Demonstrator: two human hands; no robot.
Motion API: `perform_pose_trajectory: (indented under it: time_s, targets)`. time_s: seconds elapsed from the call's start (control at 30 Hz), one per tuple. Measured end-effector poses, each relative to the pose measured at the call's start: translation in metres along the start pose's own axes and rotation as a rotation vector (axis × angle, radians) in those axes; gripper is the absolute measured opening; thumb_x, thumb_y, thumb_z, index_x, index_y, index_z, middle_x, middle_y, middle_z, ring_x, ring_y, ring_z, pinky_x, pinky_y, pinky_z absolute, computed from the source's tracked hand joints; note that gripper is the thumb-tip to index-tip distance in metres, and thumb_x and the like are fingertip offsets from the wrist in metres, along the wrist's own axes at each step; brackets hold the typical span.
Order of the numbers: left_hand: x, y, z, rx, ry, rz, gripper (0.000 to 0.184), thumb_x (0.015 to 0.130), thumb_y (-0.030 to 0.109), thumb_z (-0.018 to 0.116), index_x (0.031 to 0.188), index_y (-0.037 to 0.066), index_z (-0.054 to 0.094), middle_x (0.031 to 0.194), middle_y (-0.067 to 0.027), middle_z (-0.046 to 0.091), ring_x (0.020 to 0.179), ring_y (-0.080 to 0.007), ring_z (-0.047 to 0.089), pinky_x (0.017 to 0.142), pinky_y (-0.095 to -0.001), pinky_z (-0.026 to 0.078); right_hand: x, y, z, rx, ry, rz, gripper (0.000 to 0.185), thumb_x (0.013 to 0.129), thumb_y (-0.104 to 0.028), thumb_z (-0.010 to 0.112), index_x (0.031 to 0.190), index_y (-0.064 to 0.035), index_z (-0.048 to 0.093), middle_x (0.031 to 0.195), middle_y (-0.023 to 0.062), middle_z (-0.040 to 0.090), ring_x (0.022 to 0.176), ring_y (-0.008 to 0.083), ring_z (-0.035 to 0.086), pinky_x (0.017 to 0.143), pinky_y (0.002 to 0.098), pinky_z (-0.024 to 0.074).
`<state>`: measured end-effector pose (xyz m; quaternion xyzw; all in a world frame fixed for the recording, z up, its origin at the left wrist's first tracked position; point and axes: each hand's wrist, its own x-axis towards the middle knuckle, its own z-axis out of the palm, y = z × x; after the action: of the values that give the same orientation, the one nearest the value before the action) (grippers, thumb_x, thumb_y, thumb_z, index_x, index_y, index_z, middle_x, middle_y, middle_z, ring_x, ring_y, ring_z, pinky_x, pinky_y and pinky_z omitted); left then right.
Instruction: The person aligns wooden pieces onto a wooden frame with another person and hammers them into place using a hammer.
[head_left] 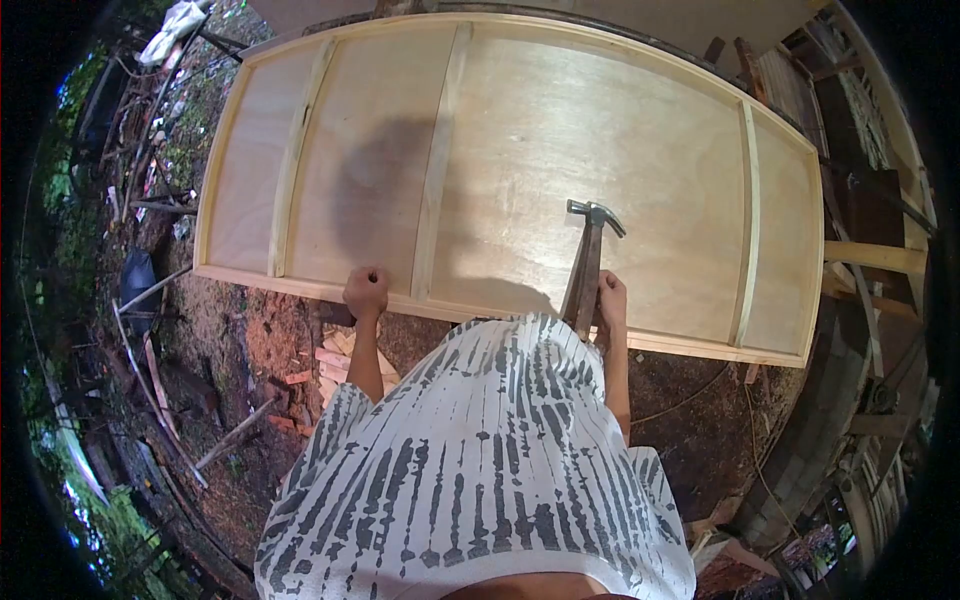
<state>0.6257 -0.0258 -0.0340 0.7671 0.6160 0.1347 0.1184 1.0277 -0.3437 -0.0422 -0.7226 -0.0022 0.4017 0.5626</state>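
Note:
A large pale plywood panel framed with wooden strips lies flat in front of me. My left hand is closed, curled at the panel's near edge; whatever it may hold is hidden by the fingers. On the right, my right hand is also closed at the near edge, just beside the handle of a claw hammer. The hammer's head points away from me over the plywood, and its lower handle end is partly hidden by my shirt. I cannot make out what is between the right fingers.
Cross strips divide the panel into sections. Scrap wood pieces lie on the ground below its left near edge. Poles and branches stand at left. A timber beam juts in beyond the panel's right end.

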Motion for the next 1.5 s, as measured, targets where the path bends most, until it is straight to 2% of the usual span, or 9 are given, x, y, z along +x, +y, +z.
perform_pose_trajectory:
  time_s: [0.37, 0.43, 0.77, 0.97, 1.17, 1.23, 1.33, 1.47, 1.5]
  targets:
    - [0.0, -0.002, 0.001, 0.049, -0.057, -0.041, 0.022, 0.086, 0.033, 0.07, 0.085, 0.012, 0.076, 0.089, -0.0108, 0.071, 0.085, -0.0353, 0.069, 0.077, -0.0485, 0.054, 0.004, 0.007, 0.0, 0.071, -0.027, -0.008, 0.024, 0.107, -0.022, 0.057, 0.093, -0.0062, 0.069, 0.074, -0.0028, 0.064, 0.056, 0.0057, 0.052, 0.05, 0.024, 0.0401]
    - [0.0, -0.002, 0.0, 0.049, -0.051, -0.032, 0.022, 0.086, 0.033, 0.07, 0.085, 0.012, 0.076, 0.089, -0.0106, 0.071, 0.085, -0.0351, 0.069, 0.077, -0.0485, 0.054, 0.005, 0.008, 0.001, 0.047, -0.017, -0.049, 0.025, 0.106, -0.024, 0.057, 0.091, -0.0092, 0.071, 0.068, -0.0069, 0.058, 0.052, 0.0038, 0.047, 0.046, 0.0231, 0.0362]
    - [-0.001, 0.002, -0.005, 0.02, -0.055, -0.025, 0.022, 0.087, 0.032, 0.069, 0.082, 0.011, 0.075, 0.086, -0.0101, 0.07, 0.081, -0.0341, 0.068, 0.074, -0.0471, 0.054, 0.006, 0.011, -0.002, 0.014, -0.029, -0.029, 0.027, 0.107, -0.024, 0.054, 0.092, -0.0085, 0.07, 0.07, -0.0067, 0.058, 0.055, 0.0041, 0.046, 0.048, 0.023, 0.0358]
    - [-0.001, 0.004, -0.007, 0.006, -0.045, -0.04, 0.023, 0.086, 0.032, 0.069, 0.081, 0.011, 0.074, 0.085, -0.0103, 0.07, 0.081, -0.0342, 0.069, 0.074, -0.0471, 0.054, -0.001, -0.002, 0.002, 0.007, -0.003, -0.02, 0.023, 0.106, -0.018, 0.055, 0.088, -0.0091, 0.067, 0.064, -0.0064, 0.055, 0.049, 0.0035, 0.042, 0.044, 0.024, 0.0301]
    - [-0.001, -0.003, -0.001, -0.013, -0.01, -0.008, 0.024, 0.086, 0.034, 0.069, 0.083, 0.011, 0.075, 0.086, -0.0109, 0.071, 0.081, -0.0343, 0.069, 0.074, -0.0464, 0.055, -0.003, -0.002, 0.002, 0.02, 0.012, 0.015, 0.023, 0.104, -0.019, 0.057, 0.087, -0.009, 0.067, 0.064, -0.0065, 0.055, 0.049, 0.0037, 0.043, 0.045, 0.0236, 0.0315]
    - [-0.002, -0.001, -0.003, -0.044, -0.014, -0.031, 0.024, 0.086, 0.034, 0.069, 0.083, 0.011, 0.075, 0.086, -0.011, 0.071, 0.08, -0.0345, 0.069, 0.074, -0.0462, 0.055, 0.002, 0.004, -0.004, -0.037, -0.023, -0.008, 0.024, 0.107, -0.024, 0.055, 0.098, -0.0089, 0.071, 0.074, -0.005, 0.062, 0.059, 0.0056, 0.053, 0.052, 0.024, 0.0421]
    - [-0.001, 0.001, -0.004, -0.078, -0.027, -0.052, 0.024, 0.085, 0.034, 0.07, 0.083, 0.011, 0.075, 0.085, -0.0111, 0.071, 0.08, -0.0346, 0.069, 0.074, -0.0462, 0.055, 0.013, 0.019, -0.008, 0.007, -0.003, 0.002, 0.021, 0.106, -0.02, 0.055, 0.099, -0.0076, 0.071, 0.077, -0.0036, 0.064, 0.062, 0.007, 0.056, 0.056, 0.025, 0.0456]
    - [-0.002, 0.004, -0.005, -0.081, -0.054, -0.05, 0.024, 0.085, 0.034, 0.07, 0.082, 0.01, 0.075, 0.084, -0.0106, 0.071, 0.079, -0.0348, 0.068, 0.073, -0.0473, 0.054, 0.008, 0.011, -0.007, -0.04, -0.012, 0.032, 0.019, 0.105, -0.018, 0.056, 0.099, -0.0069, 0.071, 0.077, -0.0036, 0.065, 0.064, 0.0067, 0.057, 0.058, 0.0243, 0.0467]
    - [-0.002, 0.0, -0.001, -0.079, -0.052, -0.055, 0.024, 0.085, 0.034, 0.07, 0.082, 0.01, 0.075, 0.084, -0.0106, 0.071, 0.079, -0.0348, 0.068, 0.073, -0.0473, 0.054, 0.005, 0.008, -0.004, -0.009, 0.012, 0.02, 0.022, 0.105, -0.02, 0.056, 0.095, -0.0071, 0.07, 0.075, -0.0047, 0.062, 0.061, 0.0054, 0.052, 0.054, 0.0241, 0.0403]
